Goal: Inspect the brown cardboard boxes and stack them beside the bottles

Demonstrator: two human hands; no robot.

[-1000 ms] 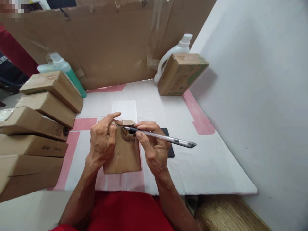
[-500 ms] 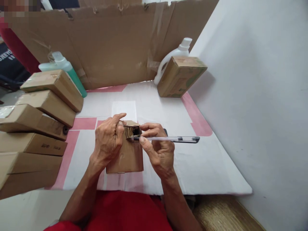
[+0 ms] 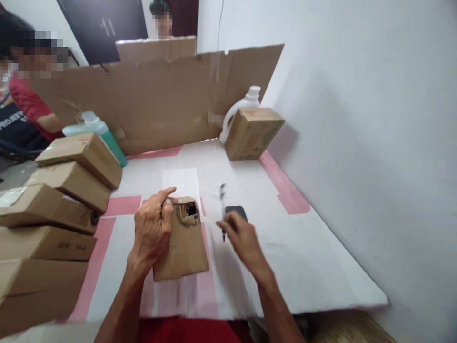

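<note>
A small cardboard box (image 3: 183,255) stands in front of me, with a ragged dark hole near its top right corner. My left hand (image 3: 153,227) is closed on the box's upper left edge, its index finger stretched out over the top. To the right of the box, my right hand (image 3: 240,233) pinches a pen (image 3: 223,209) between thumb and fingers. The pen is upright, apart from the box and smeared by motion. Behind that hand a dark phone-like object (image 3: 236,210) lies on the table, partly covered.
Several cardboard boxes (image 3: 67,205) line the left side. A bottle of green liquid (image 3: 110,143) stands behind them. At the back right, a box (image 3: 252,136) leans by a white jug (image 3: 253,94). A cardboard panel (image 3: 164,105) closes off the back; a wall (image 3: 374,143) is at right. Other people sit beyond.
My right hand has moved away from the hole to the right, turning the pen from level to upright. My left hand stays on the box. The view has tilted up, showing people beyond the panel.
</note>
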